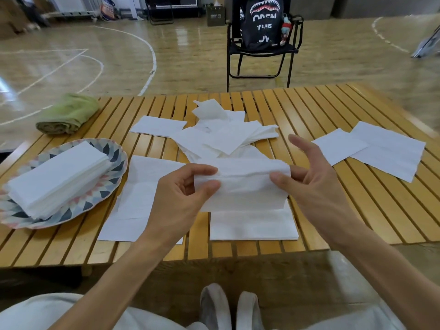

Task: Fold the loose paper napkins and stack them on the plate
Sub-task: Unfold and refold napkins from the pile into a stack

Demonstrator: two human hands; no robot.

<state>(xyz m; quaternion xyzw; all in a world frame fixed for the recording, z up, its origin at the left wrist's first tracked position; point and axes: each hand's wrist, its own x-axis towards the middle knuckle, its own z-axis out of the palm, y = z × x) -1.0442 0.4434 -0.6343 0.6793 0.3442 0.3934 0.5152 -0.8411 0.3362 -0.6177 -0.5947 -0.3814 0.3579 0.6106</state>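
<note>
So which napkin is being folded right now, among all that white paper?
Start at the slatted table. Near its front edge, both hands, left and right, pinch one napkin by its ends. It alone is lifted and creased; the rest lie on the table or plate.

Count as observed: one patterned plate (114,160), bearing one stack of folded napkins (57,177); one napkin held (242,186) between two hands, left hand (181,194) and right hand (319,184); one heap of loose napkins (221,136), number indeterminate; five flat napkins lie singly on one counter (333,201); one green towel (69,114); one chair (262,48); one bag (262,22).
</note>
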